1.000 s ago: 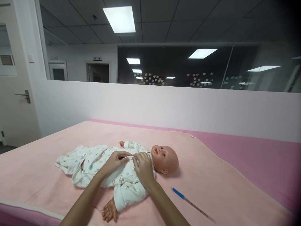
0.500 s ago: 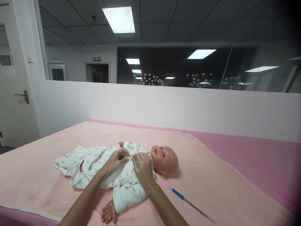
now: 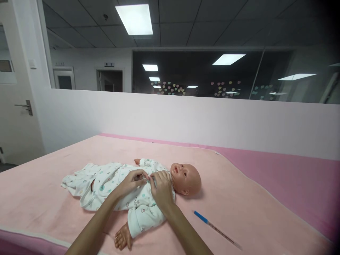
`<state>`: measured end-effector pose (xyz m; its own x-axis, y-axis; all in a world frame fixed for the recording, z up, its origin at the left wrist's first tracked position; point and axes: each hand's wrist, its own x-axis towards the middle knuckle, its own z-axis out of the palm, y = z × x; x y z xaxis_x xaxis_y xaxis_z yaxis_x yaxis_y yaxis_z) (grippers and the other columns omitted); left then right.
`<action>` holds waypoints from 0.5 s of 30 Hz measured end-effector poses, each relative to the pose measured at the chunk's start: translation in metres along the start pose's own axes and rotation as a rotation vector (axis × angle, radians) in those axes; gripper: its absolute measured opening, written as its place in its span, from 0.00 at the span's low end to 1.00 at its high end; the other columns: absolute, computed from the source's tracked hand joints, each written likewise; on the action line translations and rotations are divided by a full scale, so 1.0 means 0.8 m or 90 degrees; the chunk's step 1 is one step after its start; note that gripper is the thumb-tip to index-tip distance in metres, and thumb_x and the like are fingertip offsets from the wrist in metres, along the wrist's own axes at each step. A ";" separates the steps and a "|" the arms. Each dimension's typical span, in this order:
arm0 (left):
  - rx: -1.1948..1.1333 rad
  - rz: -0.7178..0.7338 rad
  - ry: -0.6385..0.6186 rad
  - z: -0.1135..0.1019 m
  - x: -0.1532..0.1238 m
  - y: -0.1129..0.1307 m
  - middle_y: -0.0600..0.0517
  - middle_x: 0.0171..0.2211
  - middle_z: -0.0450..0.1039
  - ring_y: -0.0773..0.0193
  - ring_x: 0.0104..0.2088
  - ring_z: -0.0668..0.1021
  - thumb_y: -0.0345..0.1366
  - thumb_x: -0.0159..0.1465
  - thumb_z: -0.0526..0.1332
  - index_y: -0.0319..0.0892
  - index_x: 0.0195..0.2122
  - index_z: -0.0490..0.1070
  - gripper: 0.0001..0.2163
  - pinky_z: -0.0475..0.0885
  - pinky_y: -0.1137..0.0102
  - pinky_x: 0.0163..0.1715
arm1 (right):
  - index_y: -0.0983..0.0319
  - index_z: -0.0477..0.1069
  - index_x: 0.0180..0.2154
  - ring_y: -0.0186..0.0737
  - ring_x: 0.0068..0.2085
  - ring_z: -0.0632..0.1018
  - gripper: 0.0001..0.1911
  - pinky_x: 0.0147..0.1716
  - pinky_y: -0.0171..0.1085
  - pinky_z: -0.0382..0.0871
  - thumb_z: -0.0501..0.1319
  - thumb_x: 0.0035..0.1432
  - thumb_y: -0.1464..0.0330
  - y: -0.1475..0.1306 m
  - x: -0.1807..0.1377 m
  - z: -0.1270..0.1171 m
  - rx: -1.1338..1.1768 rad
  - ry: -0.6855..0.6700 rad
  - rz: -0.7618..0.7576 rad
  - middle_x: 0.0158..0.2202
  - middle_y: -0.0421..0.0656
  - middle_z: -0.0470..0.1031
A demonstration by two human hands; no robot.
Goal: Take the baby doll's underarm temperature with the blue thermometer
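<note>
A baby doll [image 3: 187,179] lies on its back, its head to the right and its face turned up. It wears a white baby romper [image 3: 142,202] with small green and brown prints. My left hand [image 3: 135,180] rests over the doll's chest, thumb and fingers pinching the front of the romper. Close beside it, my right hand [image 3: 162,187] pinches the same cloth below the doll's neck. The fingertips of both hands almost meet; the exact bit of cloth between them is partly hidden.
A thin clear rod with a blue end [image 3: 201,216] lies right of my right forearm. Under everything spreads a peach sheet [image 3: 239,198] over a pink mat [image 3: 278,170]. A white low wall [image 3: 186,118] with windows above stands behind; a door [image 3: 18,106] is at left.
My left fingertips have shifted slightly right, closer to my right fingertips at the romper's front. The doll and the blue-ended rod stay in place.
</note>
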<state>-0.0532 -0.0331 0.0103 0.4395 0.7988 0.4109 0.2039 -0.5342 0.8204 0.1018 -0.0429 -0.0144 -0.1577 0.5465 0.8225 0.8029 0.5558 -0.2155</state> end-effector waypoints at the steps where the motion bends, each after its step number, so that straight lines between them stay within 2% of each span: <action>1: 0.021 0.006 0.008 0.001 0.000 -0.001 0.55 0.23 0.63 0.68 0.25 0.64 0.36 0.57 0.56 0.40 0.30 0.71 0.06 0.61 0.73 0.27 | 0.61 0.65 0.28 0.38 0.34 0.65 0.07 0.37 0.38 0.56 0.52 0.58 0.72 0.000 0.000 -0.001 0.007 0.002 0.001 0.28 0.41 0.67; 5: 0.096 0.033 0.072 0.004 0.000 -0.003 0.50 0.32 0.70 0.62 0.34 0.70 0.37 0.56 0.58 0.41 0.30 0.71 0.06 0.65 0.70 0.36 | 0.61 0.67 0.31 0.40 0.39 0.66 0.04 0.41 0.40 0.56 0.54 0.54 0.73 -0.002 0.002 -0.007 0.027 -0.002 -0.021 0.36 0.43 0.68; 8: 0.131 0.044 0.086 0.005 0.001 -0.005 0.50 0.36 0.72 0.60 0.40 0.71 0.37 0.55 0.60 0.42 0.31 0.72 0.06 0.65 0.67 0.43 | 0.59 0.69 0.32 0.43 0.45 0.65 0.05 0.46 0.43 0.54 0.56 0.52 0.72 -0.002 0.002 -0.008 0.032 -0.011 -0.026 0.42 0.44 0.66; 11: 0.134 0.022 0.079 -0.001 0.001 -0.006 0.49 0.37 0.72 0.58 0.42 0.71 0.37 0.53 0.61 0.43 0.33 0.72 0.07 0.65 0.66 0.44 | 0.59 0.70 0.33 0.43 0.47 0.65 0.06 0.48 0.44 0.53 0.57 0.52 0.71 0.000 0.001 -0.007 0.031 -0.019 -0.017 0.43 0.44 0.66; 15: 0.070 -0.045 0.086 -0.024 -0.006 -0.006 0.49 0.39 0.73 0.58 0.40 0.73 0.39 0.53 0.61 0.42 0.35 0.72 0.10 0.67 0.68 0.42 | 0.58 0.69 0.32 0.42 0.45 0.66 0.06 0.50 0.45 0.52 0.56 0.51 0.72 0.000 -0.001 -0.006 0.042 -0.035 -0.011 0.41 0.43 0.69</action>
<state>-0.0730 -0.0290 0.0121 0.3013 0.8613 0.4092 0.3281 -0.4966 0.8036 0.1047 -0.0462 -0.0131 -0.2039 0.5684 0.7971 0.7601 0.6050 -0.2370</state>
